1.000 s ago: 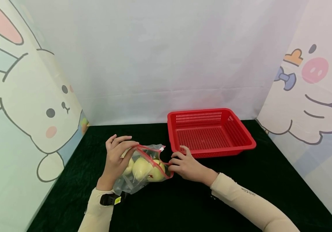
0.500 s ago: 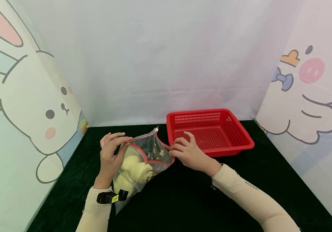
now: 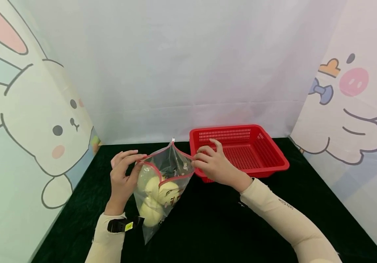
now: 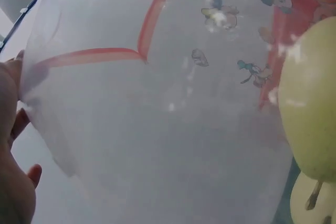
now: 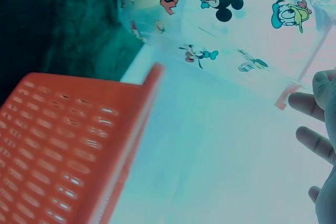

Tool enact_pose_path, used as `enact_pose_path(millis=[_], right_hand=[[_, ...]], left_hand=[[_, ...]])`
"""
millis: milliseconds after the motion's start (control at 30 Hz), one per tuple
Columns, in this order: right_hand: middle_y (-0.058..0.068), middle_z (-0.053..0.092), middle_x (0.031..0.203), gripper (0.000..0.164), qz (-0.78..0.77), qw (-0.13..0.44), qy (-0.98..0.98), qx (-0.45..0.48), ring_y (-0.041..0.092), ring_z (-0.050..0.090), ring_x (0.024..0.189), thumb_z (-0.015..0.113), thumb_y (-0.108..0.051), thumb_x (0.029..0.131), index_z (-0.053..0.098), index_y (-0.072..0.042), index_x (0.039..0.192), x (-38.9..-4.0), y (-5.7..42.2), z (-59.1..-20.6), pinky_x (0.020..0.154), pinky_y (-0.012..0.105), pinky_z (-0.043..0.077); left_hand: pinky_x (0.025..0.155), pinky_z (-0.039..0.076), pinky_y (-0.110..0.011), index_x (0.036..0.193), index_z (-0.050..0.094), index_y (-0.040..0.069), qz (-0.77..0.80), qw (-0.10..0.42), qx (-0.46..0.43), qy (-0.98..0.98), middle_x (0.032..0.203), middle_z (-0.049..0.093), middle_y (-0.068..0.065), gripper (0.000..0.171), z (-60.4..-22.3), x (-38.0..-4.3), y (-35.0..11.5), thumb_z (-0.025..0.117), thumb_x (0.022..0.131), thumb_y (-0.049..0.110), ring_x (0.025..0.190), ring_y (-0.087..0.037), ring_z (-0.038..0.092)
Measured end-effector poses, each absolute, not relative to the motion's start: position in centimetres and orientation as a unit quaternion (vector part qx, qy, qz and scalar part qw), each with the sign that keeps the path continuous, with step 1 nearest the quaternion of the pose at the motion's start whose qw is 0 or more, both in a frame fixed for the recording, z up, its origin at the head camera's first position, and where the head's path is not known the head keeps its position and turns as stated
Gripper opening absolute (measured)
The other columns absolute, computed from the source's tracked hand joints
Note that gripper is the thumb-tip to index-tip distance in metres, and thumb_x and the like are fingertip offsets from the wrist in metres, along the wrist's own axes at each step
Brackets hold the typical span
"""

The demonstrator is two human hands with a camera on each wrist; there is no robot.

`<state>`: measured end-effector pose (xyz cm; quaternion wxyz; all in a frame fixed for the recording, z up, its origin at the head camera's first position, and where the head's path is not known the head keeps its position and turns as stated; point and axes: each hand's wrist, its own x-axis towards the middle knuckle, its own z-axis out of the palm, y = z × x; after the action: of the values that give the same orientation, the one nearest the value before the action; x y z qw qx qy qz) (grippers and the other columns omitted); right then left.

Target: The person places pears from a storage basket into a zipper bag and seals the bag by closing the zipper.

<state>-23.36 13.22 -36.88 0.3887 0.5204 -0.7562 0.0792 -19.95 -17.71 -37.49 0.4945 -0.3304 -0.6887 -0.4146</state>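
Note:
A clear zip bag (image 3: 178, 168) with red trim hangs mouth-up between my hands, its mouth spread wide. Several pale yellow-green pears (image 3: 151, 212) lie in its lower part; one pear (image 4: 310, 98) with its stem fills the right side of the left wrist view. My left hand (image 3: 122, 180) pinches the left edge of the mouth between thumb and fingers. The right edge is pinched by my right hand (image 3: 217, 166), one finger raised. Cartoon prints on the bag (image 5: 220, 3) face the right wrist camera, and the right fingertips (image 5: 307, 106) meet the red trim there.
A red perforated plastic basket (image 3: 267, 170) stands at the back right, just behind my right hand. Dark green cloth (image 3: 214, 226) covers the table. Pale cloth walls (image 3: 188, 73) with cartoon animals enclose the back and sides.
The bag has come from lying nearly flat to hanging upright, and its mouth has widened. The pears have slid down inside. My left hand has moved slightly left.

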Motion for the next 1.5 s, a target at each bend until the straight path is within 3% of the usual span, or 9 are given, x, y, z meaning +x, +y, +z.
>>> enact_pose_path(millis=[300, 633, 1033, 1500], right_hand=[[0.002, 0.067, 0.1, 0.02, 0.077, 0.412, -0.748, 0.514, 0.026, 0.056, 0.103, 0.072, -0.006, 0.087, 0.066, -0.015, 0.103, -23.7, 13.4, -35.4, 0.099, 0.064, 0.028], [0.004, 0.068, 0.1, 0.013, 0.079, 0.427, -0.744, 0.508, 0.028, 0.057, 0.103, 0.059, -0.007, 0.095, 0.067, -0.014, 0.103, -23.6, 13.6, -34.2, 0.1, 0.065, 0.027], [0.005, 0.067, 0.102, 0.022, 0.064, 0.431, -0.747, 0.502, 0.029, 0.056, 0.105, 0.068, -0.002, 0.086, 0.065, -0.015, 0.104, -23.2, 14.2, -33.1, 0.1, 0.065, 0.027], [0.008, 0.067, 0.101, 0.027, 0.097, 0.417, -0.733, 0.529, 0.031, 0.058, 0.102, 0.078, 0.002, 0.08, 0.068, -0.009, 0.102, -23.4, 14.2, -33.3, 0.102, 0.057, 0.037]], left_hand=[[0.109, 0.021, -0.053, 0.099, 0.072, -0.002, -0.403, 0.493, -0.336, -0.694, 0.095, 0.072, -0.018, 0.038, -37.4, -20.1, -18.1, 0.061, 0.099, 0.034, 0.106, -0.029, 0.06], [0.107, 0.017, -0.056, 0.094, 0.071, 0.002, -0.379, 0.495, -0.361, -0.694, 0.099, 0.072, -0.019, 0.031, -37.6, -20.6, -18.2, 0.057, 0.101, 0.029, 0.105, -0.038, 0.058], [0.108, 0.017, -0.057, 0.096, 0.07, 0.003, -0.364, 0.477, -0.373, -0.707, 0.104, 0.072, -0.017, 0.028, -37.3, -20.8, -17.7, 0.054, 0.103, 0.025, 0.108, -0.04, 0.056], [0.105, 0.024, -0.054, 0.097, 0.069, 0.0, -0.351, 0.464, -0.394, -0.711, 0.105, 0.07, -0.018, 0.032, -37.6, -21.0, -17.3, 0.052, 0.105, 0.025, 0.107, -0.042, 0.057]])
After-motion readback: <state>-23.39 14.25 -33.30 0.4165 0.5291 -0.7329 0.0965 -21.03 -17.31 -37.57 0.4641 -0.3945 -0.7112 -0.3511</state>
